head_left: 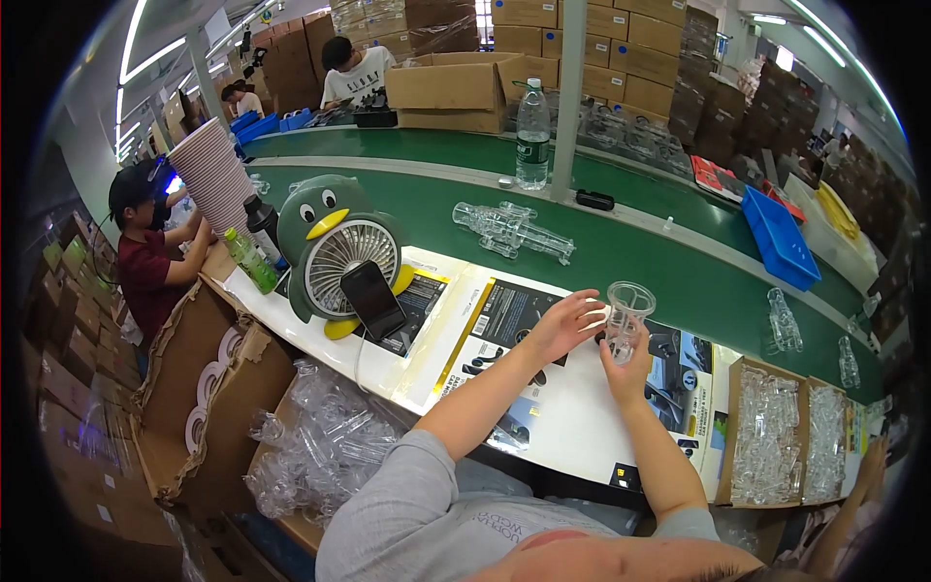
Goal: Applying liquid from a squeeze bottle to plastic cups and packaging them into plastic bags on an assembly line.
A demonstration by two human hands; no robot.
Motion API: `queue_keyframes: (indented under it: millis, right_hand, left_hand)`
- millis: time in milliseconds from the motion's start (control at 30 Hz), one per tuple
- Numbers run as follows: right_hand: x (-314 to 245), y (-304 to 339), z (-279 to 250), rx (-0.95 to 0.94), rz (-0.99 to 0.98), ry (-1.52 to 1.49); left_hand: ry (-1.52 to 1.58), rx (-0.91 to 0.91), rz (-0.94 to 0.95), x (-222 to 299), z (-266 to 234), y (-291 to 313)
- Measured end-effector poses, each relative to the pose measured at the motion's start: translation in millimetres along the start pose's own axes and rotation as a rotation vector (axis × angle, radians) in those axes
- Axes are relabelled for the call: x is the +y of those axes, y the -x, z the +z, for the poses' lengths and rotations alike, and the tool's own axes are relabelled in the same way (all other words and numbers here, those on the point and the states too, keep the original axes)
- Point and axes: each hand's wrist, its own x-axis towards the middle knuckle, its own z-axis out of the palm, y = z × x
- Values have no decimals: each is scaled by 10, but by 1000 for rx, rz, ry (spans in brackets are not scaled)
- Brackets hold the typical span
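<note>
My right hand (pixel 628 367) grips a clear plastic piece (pixel 630 301) with a wide round rim, holding it upright above the work surface. Just to its left is my left hand (pixel 562 328), its fingers apart and curved toward the piece, with nothing visible in them. Whether a fingertip touches the clear part I cannot tell. Beneath both hands, printed cardboard sheets (pixel 582 427) cover the white work surface. Beyond them, a group of clear plastic parts (pixel 514 231) lies on the green conveyor belt (pixel 427 194).
A penguin-shaped fan (pixel 349 252) stands left, a phone (pixel 373 301) leaning against it. Clear parts fill a box (pixel 330 446) at lower left and cardboard trays (pixel 766 436) at right. A water bottle (pixel 532 136) and blue tray (pixel 779 238) are farther back. Co-workers sit beyond.
</note>
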Motion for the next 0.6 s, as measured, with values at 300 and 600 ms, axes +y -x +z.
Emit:
queue_keyframes:
  millis: [300,600]
  right_hand:
    - [33,17,1,43,177,-150]
    - [-2,15,-21,19,168,-101]
  left_hand:
    - [50,78,-14,3,-44,7]
    - [48,69,-25,-26,-64,5]
